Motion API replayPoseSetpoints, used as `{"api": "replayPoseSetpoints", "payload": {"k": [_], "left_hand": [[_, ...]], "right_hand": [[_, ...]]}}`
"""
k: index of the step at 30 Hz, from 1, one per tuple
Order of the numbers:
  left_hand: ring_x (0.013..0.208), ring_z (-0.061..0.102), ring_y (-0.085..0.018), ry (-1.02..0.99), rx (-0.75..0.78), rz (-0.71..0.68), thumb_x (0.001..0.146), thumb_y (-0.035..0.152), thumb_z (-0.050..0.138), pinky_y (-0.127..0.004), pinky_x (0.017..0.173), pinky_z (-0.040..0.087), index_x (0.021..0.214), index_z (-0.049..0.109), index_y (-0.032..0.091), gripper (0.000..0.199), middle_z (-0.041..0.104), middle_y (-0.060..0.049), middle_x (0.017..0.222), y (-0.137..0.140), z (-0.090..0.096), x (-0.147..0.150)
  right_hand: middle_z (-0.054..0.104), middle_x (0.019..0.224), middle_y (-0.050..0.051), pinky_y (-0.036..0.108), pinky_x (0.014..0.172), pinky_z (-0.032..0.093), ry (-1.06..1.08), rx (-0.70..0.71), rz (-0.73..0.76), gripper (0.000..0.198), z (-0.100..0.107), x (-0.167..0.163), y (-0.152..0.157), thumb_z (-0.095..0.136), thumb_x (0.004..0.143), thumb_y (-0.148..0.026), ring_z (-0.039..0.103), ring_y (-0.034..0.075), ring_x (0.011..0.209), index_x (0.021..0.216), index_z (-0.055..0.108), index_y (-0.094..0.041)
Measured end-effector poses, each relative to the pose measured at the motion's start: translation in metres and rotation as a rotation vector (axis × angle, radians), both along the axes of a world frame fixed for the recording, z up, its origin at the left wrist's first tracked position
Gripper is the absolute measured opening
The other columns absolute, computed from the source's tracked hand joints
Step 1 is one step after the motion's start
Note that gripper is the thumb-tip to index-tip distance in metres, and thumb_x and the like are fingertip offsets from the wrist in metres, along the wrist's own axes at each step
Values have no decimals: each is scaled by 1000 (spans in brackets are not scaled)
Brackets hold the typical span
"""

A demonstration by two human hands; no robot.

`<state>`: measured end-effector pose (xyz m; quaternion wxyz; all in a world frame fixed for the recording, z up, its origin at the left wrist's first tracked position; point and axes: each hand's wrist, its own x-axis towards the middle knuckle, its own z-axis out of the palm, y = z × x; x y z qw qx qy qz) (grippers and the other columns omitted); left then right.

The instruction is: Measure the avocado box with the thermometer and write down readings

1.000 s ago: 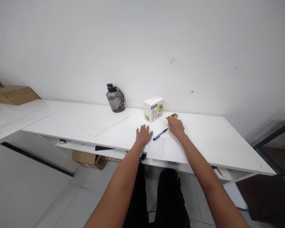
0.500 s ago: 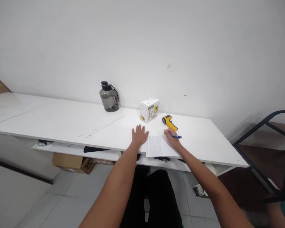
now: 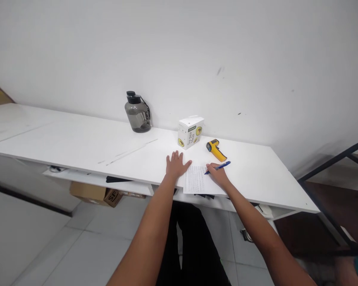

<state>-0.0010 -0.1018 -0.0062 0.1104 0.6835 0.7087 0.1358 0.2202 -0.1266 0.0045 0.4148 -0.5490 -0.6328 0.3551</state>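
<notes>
A sheet of paper covered with handwriting on its left part lies at the front edge of the white table, its lower end sticking out past the edge. My left hand rests flat with fingers spread, the thumb at the paper's upper left corner. Between the fingers of my right hand is a blue pen, its tip at or close to the sheet. Just beyond that hand lies a yellow and black infrared thermometer. A white box with avocado pictures stands farther back.
A large grey jug with a black lid stands by the wall on the white table. Under the tabletop, a shelf and a cardboard box show. At right is a dark metal frame, with part of another person at the lower right edge.
My right hand has tilted the pen, so more of it shows over the paper. My left thumb has spread outward a little. The whole view has shifted slightly.
</notes>
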Motion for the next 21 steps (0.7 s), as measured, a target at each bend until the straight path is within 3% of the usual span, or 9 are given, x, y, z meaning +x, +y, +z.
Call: {"api": "replayPoseSetpoints", "payload": {"k": [7, 21], "left_hand": [[160, 13, -36, -8, 34, -9, 89, 74, 45, -57, 128, 7, 158, 36, 15, 91, 22, -17, 170, 2, -2, 0], [161, 9, -33, 70, -16, -26, 91, 77, 30, -55, 129, 9, 162, 27, 13, 95, 14, -14, 172, -5, 8, 4]], "right_hand": [[57, 58, -2, 31, 68, 44, -8, -22, 7, 37, -4, 3, 8, 56, 80, -51, 55, 18, 65, 59, 64, -22], [55, 59, -2, 31, 67, 41, -32, -20, 8, 33, -6, 4, 7, 58, 77, -47, 52, 18, 65, 56, 59, -22]]}}
